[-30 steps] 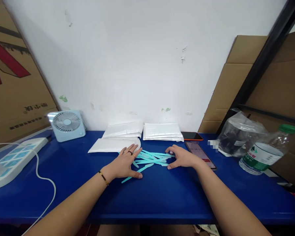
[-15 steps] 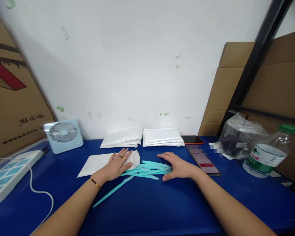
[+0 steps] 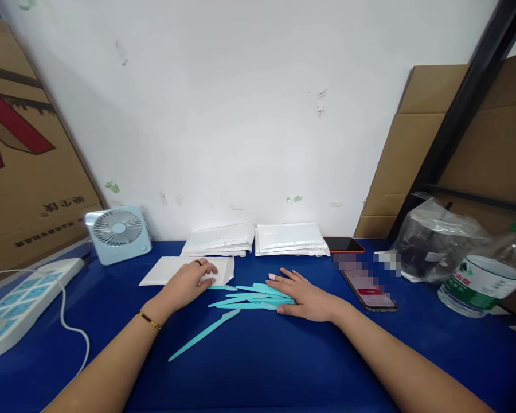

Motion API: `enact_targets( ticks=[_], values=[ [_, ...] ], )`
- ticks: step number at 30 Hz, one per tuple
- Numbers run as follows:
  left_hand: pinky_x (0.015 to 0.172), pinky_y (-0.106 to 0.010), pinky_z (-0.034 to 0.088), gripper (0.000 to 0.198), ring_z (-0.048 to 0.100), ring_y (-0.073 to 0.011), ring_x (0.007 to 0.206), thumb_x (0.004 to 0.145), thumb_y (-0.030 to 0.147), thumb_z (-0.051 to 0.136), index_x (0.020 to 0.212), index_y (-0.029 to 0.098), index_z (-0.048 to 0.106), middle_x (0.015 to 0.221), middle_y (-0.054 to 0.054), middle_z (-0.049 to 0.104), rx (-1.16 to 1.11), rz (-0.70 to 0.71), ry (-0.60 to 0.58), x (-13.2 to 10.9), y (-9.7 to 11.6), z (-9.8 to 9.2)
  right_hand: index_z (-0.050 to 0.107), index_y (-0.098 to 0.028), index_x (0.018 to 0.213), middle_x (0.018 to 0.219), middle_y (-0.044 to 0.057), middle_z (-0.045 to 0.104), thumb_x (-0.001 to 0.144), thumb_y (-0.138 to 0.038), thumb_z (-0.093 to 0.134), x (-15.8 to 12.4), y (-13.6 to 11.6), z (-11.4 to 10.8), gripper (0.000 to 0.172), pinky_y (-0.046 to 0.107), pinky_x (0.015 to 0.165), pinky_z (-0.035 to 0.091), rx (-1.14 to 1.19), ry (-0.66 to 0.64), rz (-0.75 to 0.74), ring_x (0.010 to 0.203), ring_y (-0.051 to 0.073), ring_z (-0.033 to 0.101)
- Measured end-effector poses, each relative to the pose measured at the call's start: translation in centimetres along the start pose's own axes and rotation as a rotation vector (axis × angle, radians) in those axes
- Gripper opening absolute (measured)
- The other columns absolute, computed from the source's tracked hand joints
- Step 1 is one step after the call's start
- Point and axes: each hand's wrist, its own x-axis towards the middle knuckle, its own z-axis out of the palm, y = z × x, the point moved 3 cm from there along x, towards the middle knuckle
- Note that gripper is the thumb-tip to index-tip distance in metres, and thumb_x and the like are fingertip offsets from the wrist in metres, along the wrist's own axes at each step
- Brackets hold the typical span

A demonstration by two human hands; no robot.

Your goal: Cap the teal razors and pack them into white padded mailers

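Note:
A pile of thin turquoise plastic sticks lies on the blue table. One stick lies apart, nearer me. My left hand rests on a flat white padded envelope, fingers curled down onto its right end. My right hand lies flat with fingers stretched out, touching the right side of the stick pile.
Two stacks of white envelopes sit by the wall. A small blue fan and a power strip with cable are at left. Two phones, a plastic bag and a water bottle are at right. Cardboard leans on both sides.
My left hand has moved left from the sticks onto the white envelope and drawn it left. My right hand has slid left against the pile. One stick was left lying apart.

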Motion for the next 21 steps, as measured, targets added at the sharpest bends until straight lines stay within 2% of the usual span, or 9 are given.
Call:
enact_targets(
  ticks=[2, 5, 9, 13, 15, 21],
  values=[
    [0.079, -0.032, 0.040, 0.023, 0.056, -0.0193, 0.089, 0.085, 0.031, 0.042, 0.098, 0.024, 0.059, 0.099, -0.004, 0.060, -0.004, 0.077, -0.063, -0.5, 0.8, 0.0, 0.020, -0.033, 0.140, 0.148, -0.001, 0.018, 0.076, -0.063, 0.047, -0.3, 0.2, -0.5, 0.075, 0.049, 0.110, 0.007, 0.041, 0.011, 0.007, 0.136, 0.028, 0.004],
    [0.073, -0.030, 0.039, 0.022, 0.057, -0.0178, 0.081, 0.087, 0.026, 0.038, 0.094, 0.022, 0.058, 0.093, -0.004, 0.061, 0.066, 0.120, -0.056, -0.8, 1.5, 0.3, 0.020, -0.030, 0.141, 0.148, 0.001, 0.019, 0.070, -0.062, 0.057, -1.2, 0.9, -1.2, 0.086, 0.046, 0.110, 0.011, 0.079, 0.052, 0.037, 0.136, 0.028, 0.005],
    [0.069, -0.031, 0.037, 0.025, 0.057, -0.0165, 0.072, 0.088, 0.023, 0.034, 0.086, 0.020, 0.059, 0.080, -0.005, 0.061, 0.186, 0.250, -0.020, -0.1, 3.1, 0.5, 0.009, -0.029, 0.142, 0.150, 0.004, 0.005, 0.065, -0.064, 0.059, -1.7, 1.9, -0.9, 0.099, 0.045, 0.110, 0.012, 0.099, 0.016, 0.114, 0.136, 0.028, 0.002],
    [0.069, -0.033, 0.033, 0.026, 0.056, -0.0166, 0.071, 0.087, 0.020, 0.035, 0.078, 0.019, 0.059, 0.072, -0.005, 0.061, 0.269, 0.345, 0.020, 0.5, 4.9, 0.4, 0.009, -0.028, 0.142, 0.150, 0.003, 0.001, 0.068, -0.067, 0.053, -0.9, 1.9, 0.2, 0.094, 0.047, 0.110, 0.000, 0.024, -0.045, 0.066, 0.136, 0.029, -0.005],
    [0.069, -0.033, 0.032, 0.023, 0.056, -0.0172, 0.073, 0.086, 0.019, 0.038, 0.077, 0.019, 0.059, 0.074, -0.005, 0.062, 0.268, 0.366, 0.023, 0.7, 5.7, 0.4, 0.008, -0.029, 0.142, 0.150, 0.002, 0.000, 0.072, -0.067, 0.049, -0.6, 1.8, 0.4, 0.090, 0.046, 0.110, -0.001, -0.004, -0.043, 0.050, 0.136, 0.028, -0.006],
    [0.071, -0.031, 0.036, 0.021, 0.058, -0.0155, 0.078, 0.089, 0.031, 0.043, 0.087, 0.024, 0.063, 0.085, -0.001, 0.066, 0.004, 0.429, -0.024, 2.2, 8.4, 1.1, 0.005, -0.029, 0.142, 0.150, 0.002, -0.001, 0.076, -0.068, 0.042, -0.4, 1.5, 0.6, 0.085, 0.046, 0.110, -0.001, -0.060, -0.043, 0.039, 0.136, 0.026, -0.007]
  ],
)
